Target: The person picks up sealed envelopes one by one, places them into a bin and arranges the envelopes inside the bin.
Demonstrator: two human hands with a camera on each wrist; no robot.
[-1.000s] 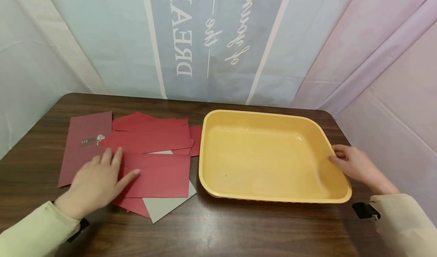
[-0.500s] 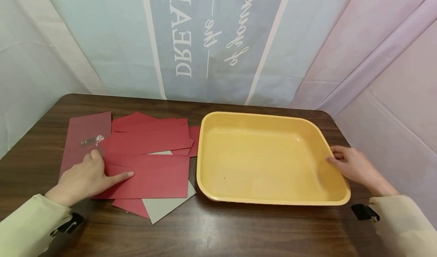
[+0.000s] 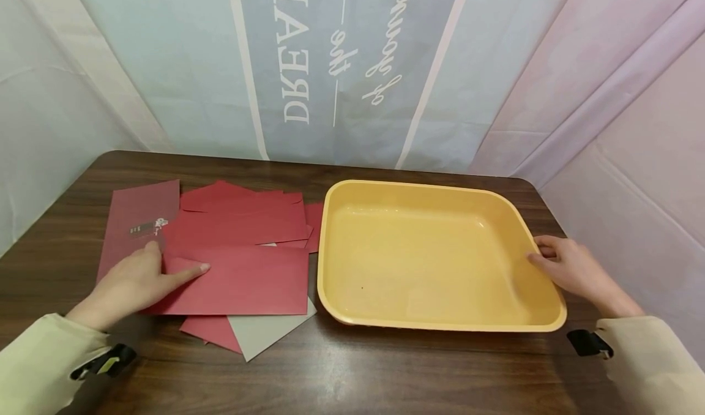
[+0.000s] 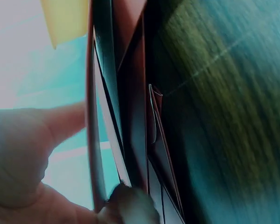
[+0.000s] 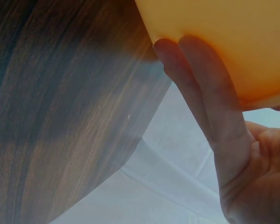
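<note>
My left hand (image 3: 129, 283) pinches the left end of a red envelope (image 3: 248, 283), thumb on top and fingers curled under. In the left wrist view that envelope (image 4: 91, 126) stands slightly apart from the papers beneath it. Under and behind it lie more red envelopes (image 3: 237, 219) and a grey envelope-like sheet (image 3: 264, 335). A dark maroon envelope (image 3: 138, 204) with a small printed label is at the pile's left. On the right, my right hand (image 3: 570, 271) grips the right rim of a yellow plastic tub (image 3: 418, 262). Its fingers (image 5: 214, 88) lie against the tub's outer wall.
Everything rests on a dark wood-grain table (image 3: 352, 378). The tub stands just right of the envelopes, its inside bare except for a tiny dark speck. Behind the table hangs a printed curtain (image 3: 352, 66), with pale cloth at both sides.
My left hand has slid left, curled its fingers under the top red envelope and drawn it leftward, then raised it slightly. The right hand stays on the tub's rim.
</note>
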